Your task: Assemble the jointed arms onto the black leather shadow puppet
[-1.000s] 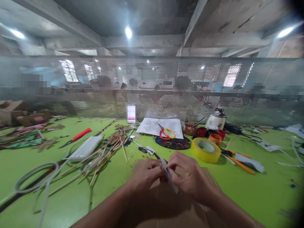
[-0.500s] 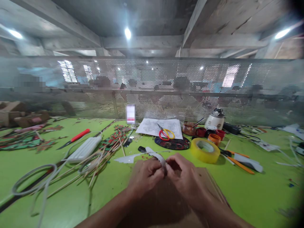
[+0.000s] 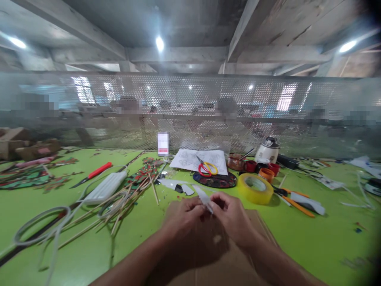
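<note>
A narrow white strip with a pointed upper end, perhaps paper or thin plastic, rises between my hands. My left hand pinches its lower part from the left, thumb and fingers closed. From the right, my right hand grips the lower edge with thumb and index finger. The fingers hide the bottom of the strip. Both hands are above a brown cardboard sheet. Just beyond them, loose white scraps and a small dark piece lie on the green table.
Scissors lie across printed paper and a dark palette. To the right are yellow tape, paint jars and orange-handled pliers. Leftward lie thin sticks, a power strip and a red-handled knife.
The white strip was curved over my left fingers; now it is straighter and points up and left. A white piece beyond the hands has shifted, lying apart from the strip.
</note>
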Motion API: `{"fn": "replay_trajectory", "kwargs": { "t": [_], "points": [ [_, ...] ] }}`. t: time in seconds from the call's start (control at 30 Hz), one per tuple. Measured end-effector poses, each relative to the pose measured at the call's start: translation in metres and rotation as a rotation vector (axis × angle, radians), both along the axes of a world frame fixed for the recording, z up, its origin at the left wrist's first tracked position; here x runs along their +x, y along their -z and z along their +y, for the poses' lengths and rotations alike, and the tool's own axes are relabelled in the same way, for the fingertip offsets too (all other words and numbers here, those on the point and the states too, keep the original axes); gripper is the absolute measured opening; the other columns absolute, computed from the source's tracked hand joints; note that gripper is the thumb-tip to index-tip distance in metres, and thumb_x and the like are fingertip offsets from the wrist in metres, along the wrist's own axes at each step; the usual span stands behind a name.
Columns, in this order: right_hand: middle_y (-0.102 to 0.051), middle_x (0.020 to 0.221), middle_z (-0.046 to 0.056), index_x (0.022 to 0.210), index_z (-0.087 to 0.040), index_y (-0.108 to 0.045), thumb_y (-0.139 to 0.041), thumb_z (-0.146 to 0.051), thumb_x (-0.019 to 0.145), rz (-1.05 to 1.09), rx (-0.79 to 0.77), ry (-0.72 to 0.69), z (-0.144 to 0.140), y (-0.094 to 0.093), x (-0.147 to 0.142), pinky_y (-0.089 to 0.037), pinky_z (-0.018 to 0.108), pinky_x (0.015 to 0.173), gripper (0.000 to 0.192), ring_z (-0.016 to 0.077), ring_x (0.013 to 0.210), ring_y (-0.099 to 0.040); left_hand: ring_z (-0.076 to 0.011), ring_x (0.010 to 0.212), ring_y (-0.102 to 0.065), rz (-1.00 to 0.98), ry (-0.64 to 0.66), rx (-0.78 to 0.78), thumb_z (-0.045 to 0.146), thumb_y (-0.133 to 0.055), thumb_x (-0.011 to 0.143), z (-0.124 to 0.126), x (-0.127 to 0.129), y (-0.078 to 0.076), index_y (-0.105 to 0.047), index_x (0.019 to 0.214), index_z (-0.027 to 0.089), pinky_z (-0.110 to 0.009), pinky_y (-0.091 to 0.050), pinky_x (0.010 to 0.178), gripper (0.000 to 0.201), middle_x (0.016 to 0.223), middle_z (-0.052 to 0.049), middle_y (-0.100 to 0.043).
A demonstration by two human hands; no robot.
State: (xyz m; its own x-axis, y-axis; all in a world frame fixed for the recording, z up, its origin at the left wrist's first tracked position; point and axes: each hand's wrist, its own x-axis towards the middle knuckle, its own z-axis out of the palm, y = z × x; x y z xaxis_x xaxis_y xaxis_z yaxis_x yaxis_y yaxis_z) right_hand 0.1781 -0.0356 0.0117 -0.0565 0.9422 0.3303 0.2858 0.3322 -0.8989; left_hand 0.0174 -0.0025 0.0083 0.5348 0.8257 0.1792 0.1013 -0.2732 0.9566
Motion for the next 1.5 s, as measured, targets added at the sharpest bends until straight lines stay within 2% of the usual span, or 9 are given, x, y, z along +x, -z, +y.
{"fn": "replay_trajectory", "kwargs": {
  "t": [0.07,0.17,0.27,0.67,0.93,1.1,1.27,1.37,1.5],
  "points": [
    [-0.064,0.066,0.002,0.075,-0.015,-0.062,-0.054,-0.027,0.082,0.010,0.001,-0.011,-0.001,0.001,-0.001,-0.044,0.025,0.061,0.016,0.0135,0.062,-0.056,-0.0166,0.068,-0.057,-0.008,-0.001,-0.037,0.041,-0.052,0.081,0.000,-0.001,0.000,-0.063,0.063,0.016,-0.028,-0.043,0.069,0.033,0.067,-0.005,-0.063],
    [-0.064,0.065,0.001,0.078,-0.016,-0.062,-0.053,-0.026,0.082,0.032,-0.005,-0.030,-0.002,0.003,-0.002,-0.046,0.025,0.060,0.015,0.0137,0.060,-0.057,-0.0149,0.064,-0.056,-0.035,-0.015,-0.194,0.053,-0.057,0.080,-0.003,0.002,-0.001,-0.064,0.067,0.014,-0.027,-0.042,0.065,0.042,0.066,-0.005,-0.062],
    [-0.065,0.067,0.001,0.082,-0.016,-0.063,-0.053,-0.025,0.081,0.041,-0.001,-0.020,-0.001,0.005,-0.003,-0.047,0.026,0.060,0.013,0.0147,0.062,-0.059,-0.0120,0.059,-0.052,-0.082,-0.022,-0.287,0.057,-0.062,0.076,-0.005,0.006,-0.001,-0.063,0.072,0.012,-0.025,-0.039,0.060,0.045,0.066,-0.003,-0.059],
    [-0.062,0.062,0.000,0.076,-0.014,-0.064,-0.062,-0.033,0.076,0.152,-0.142,-0.117,0.005,0.002,0.005,-0.043,0.026,0.057,0.019,0.0124,0.057,-0.054,-0.0099,0.049,-0.045,0.057,0.088,-0.156,0.050,-0.052,0.082,0.001,0.001,0.003,-0.059,0.068,0.014,-0.023,-0.032,0.051,0.039,0.054,0.000,-0.054],
    [-0.062,0.061,-0.001,0.072,-0.014,-0.064,-0.070,-0.036,0.068,0.292,-0.227,-0.127,0.009,0.005,0.003,-0.041,0.025,0.057,0.023,0.0112,0.057,-0.053,-0.0119,0.056,-0.048,-0.048,-0.023,-0.250,0.037,-0.051,0.083,-0.004,0.003,0.004,-0.060,0.064,0.015,-0.023,-0.036,0.055,0.030,0.057,0.000,-0.057],
    [-0.065,0.063,0.000,0.072,-0.015,-0.065,-0.072,-0.038,0.066,0.347,-0.252,-0.132,0.010,0.008,0.001,-0.043,0.025,0.059,0.025,0.0114,0.058,-0.055,-0.0112,0.053,-0.046,-0.067,-0.051,-0.329,0.048,-0.060,0.079,-0.003,0.005,0.005,-0.059,0.062,0.015,-0.024,-0.034,0.055,0.037,0.054,0.001,-0.054],
    [-0.064,0.064,-0.001,0.084,-0.015,-0.067,-0.075,-0.044,0.065,0.498,-0.361,-0.171,0.009,0.006,0.002,-0.046,0.026,0.057,0.035,0.0110,0.053,-0.056,-0.0092,0.048,-0.040,-0.075,-0.071,-0.295,0.048,-0.063,0.074,-0.002,0.006,0.004,-0.061,0.062,0.013,-0.023,-0.028,0.051,0.038,0.053,0.000,-0.055],
    [-0.066,0.068,0.000,0.089,-0.015,-0.066,-0.074,-0.044,0.067,0.495,-0.344,-0.169,0.007,0.003,0.002,-0.047,0.027,0.059,0.037,0.0113,0.055,-0.057,-0.0082,0.045,-0.037,-0.084,-0.074,-0.267,0.049,-0.062,0.074,-0.002,0.007,0.003,-0.059,0.058,0.014,-0.023,-0.027,0.049,0.039,0.048,0.001,-0.051],
    [-0.067,0.074,0.003,0.090,-0.013,-0.065,-0.068,-0.039,0.074,0.346,-0.227,-0.151,0.004,0.005,-0.002,-0.047,0.026,0.063,0.030,0.0123,0.063,-0.059,-0.0075,0.042,-0.036,-0.100,-0.119,-0.282,0.048,-0.061,0.072,-0.002,0.008,0.006,-0.054,0.054,0.015,-0.023,-0.026,0.046,0.038,0.045,0.002,-0.048]
  ]
}}
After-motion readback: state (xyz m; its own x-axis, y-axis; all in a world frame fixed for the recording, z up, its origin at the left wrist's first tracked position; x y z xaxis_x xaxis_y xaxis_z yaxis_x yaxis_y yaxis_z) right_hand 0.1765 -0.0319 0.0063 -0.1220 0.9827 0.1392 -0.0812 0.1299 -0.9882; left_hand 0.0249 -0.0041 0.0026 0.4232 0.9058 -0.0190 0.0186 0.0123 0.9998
